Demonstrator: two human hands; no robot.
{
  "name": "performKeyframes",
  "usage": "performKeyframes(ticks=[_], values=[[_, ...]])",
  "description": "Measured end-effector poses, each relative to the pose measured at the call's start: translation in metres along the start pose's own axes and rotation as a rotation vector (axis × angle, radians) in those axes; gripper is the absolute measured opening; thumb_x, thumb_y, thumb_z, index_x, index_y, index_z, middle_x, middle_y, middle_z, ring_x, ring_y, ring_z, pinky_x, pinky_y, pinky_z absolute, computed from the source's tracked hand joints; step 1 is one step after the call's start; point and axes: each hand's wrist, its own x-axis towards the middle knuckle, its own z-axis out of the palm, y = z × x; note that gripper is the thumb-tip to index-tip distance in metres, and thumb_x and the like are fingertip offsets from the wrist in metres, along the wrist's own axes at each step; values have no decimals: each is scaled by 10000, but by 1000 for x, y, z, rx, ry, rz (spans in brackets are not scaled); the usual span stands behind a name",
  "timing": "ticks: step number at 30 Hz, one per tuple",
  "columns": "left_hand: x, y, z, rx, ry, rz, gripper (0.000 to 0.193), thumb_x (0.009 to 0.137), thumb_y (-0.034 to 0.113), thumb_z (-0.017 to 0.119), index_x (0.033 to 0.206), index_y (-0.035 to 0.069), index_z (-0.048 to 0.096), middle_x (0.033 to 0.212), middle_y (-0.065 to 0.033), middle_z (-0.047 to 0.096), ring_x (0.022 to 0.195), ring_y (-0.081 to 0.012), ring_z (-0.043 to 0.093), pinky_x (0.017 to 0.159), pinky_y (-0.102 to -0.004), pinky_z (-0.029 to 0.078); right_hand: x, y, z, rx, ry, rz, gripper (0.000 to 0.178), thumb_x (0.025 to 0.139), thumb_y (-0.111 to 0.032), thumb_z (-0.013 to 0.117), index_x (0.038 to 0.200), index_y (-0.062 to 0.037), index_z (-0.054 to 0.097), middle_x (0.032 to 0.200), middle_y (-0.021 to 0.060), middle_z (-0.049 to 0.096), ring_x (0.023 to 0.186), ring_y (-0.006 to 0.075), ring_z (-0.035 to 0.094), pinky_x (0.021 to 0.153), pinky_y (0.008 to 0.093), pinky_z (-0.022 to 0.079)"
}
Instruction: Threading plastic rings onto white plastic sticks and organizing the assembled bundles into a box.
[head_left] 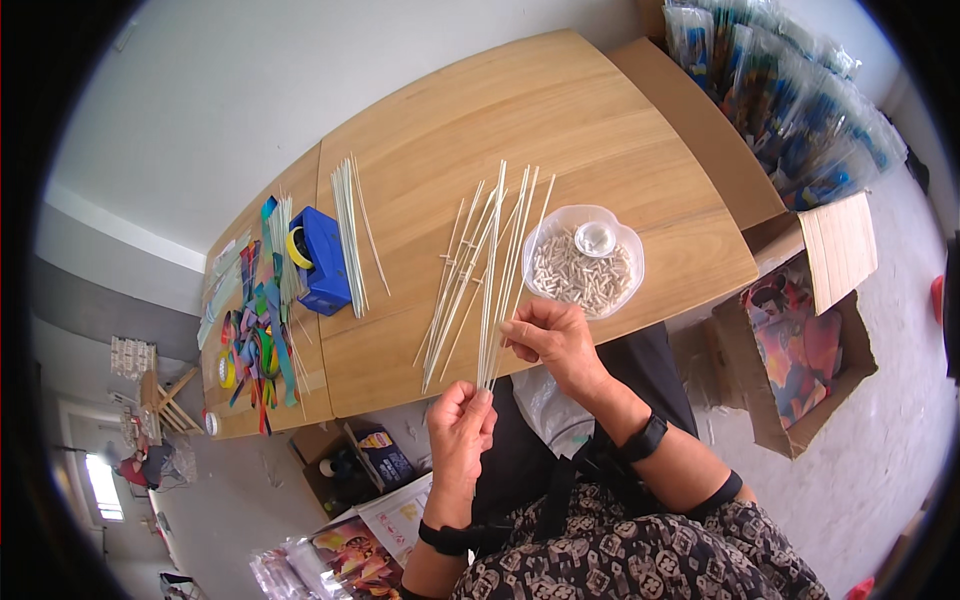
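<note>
My left hand point(462, 425) is closed around the lower ends of several thin white sticks point(490, 300), which fan upward over the table's near edge. My right hand point(555, 345) pinches one stick at the right side of that bunch; a small part between thumb and finger, if any, is hidden. Just left of the bunch, more thin sticks with small cross-pieces point(462, 262) lie on the wood. Beyond my right hand stands a clear plastic bowl point(640, 262) full of short whitish tubes point(575, 275), with a small round white container point(595, 238) inside it.
On the wooden table point(440, 130), a blue tape dispenser point(322, 262) stands beside another row of sticks point(348, 235). Colourful ribbons point(262, 335) hang over the left edge. Cardboard boxes point(860, 345) and plastic-wrapped packs point(800, 100) are at right. Another box point(370, 450) sits below the table.
</note>
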Motion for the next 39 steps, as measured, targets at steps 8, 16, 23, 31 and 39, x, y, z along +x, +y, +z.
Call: performKeyframes(ticks=[8,16,23,31,39], values=[[2,0,1,2,-3,-3,160,872,127,594,759,51,510,565,15,448,444,-21,354,355,-158,233,4,2,-3,16,-5,-3,152,829,-107,634,702,-28,607,626,14,591,518,40,475,462,185,369],[6,-4,-5,74,42,59,170,874,138,586,757,62,489,529,12,423,388,-32,297,345,-177,224,8,-15,-19,-207,38,-30,176,835,-125,604,710,-6,637,606,10,594,529,46,506,479,203,404],[7,-5,-29,158,116,130,152,863,110,587,758,52,495,523,8,449,388,-16,301,339,-176,204,32,-35,-78,-927,322,-365,77,736,-23,584,764,40,619,598,83,593,544,126,558,519,256,442],[13,-5,-28,138,149,119,160,862,116,591,755,48,494,522,15,454,374,-13,292,337,-175,197,48,-15,-74,-1469,38,-582,97,709,-35,513,670,-17,600,718,183,604,780,353,600,697,418,485],[40,2,-69,238,244,135,152,879,142,572,764,73,500,543,25,450,409,-14,324,356,-167,221,34,-20,-66,-1497,22,-479,92,721,-50,553,681,6,614,716,188,617,701,364,606,660,404,494]])
